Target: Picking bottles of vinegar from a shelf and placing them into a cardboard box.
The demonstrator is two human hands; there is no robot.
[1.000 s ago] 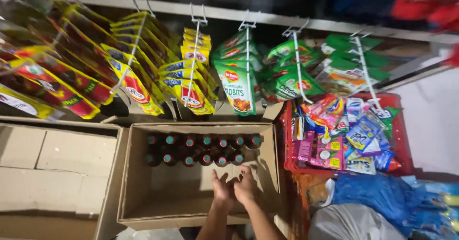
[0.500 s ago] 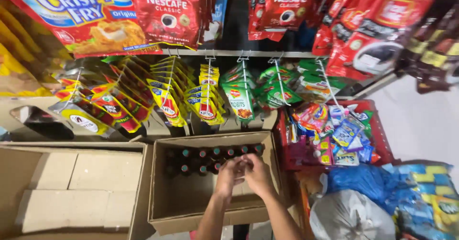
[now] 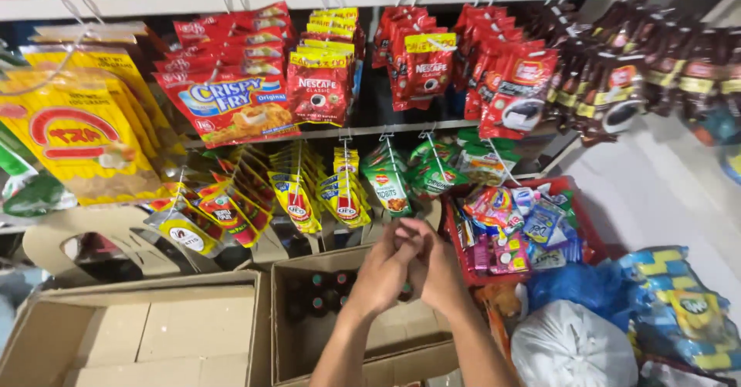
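My left hand [image 3: 382, 275] and my right hand [image 3: 441, 273] are pressed together, fingers folded over each other. They hover above an open cardboard box [image 3: 282, 333]. The clasped fingers hide whether anything sits between the palms. Dark bottles with green and red caps [image 3: 320, 294] stand in rows at the far end of that box, just left of and below my hands. The near part of the box floor is bare cardboard.
A second open cardboard box [image 3: 139, 341] lies to the left. At right, a red basket [image 3: 590, 236] holds small sweet packets, with a white plastic bag [image 3: 571, 348] and a blue bag [image 3: 579, 287] in front. Red [image 3: 320, 86], yellow [image 3: 77, 132] and green sachets [image 3: 390, 179] hang on racks above.
My joined hands have risen from deep inside the bottle box to above its far rim. The view has tilted up, so higher rows of hanging packets show.
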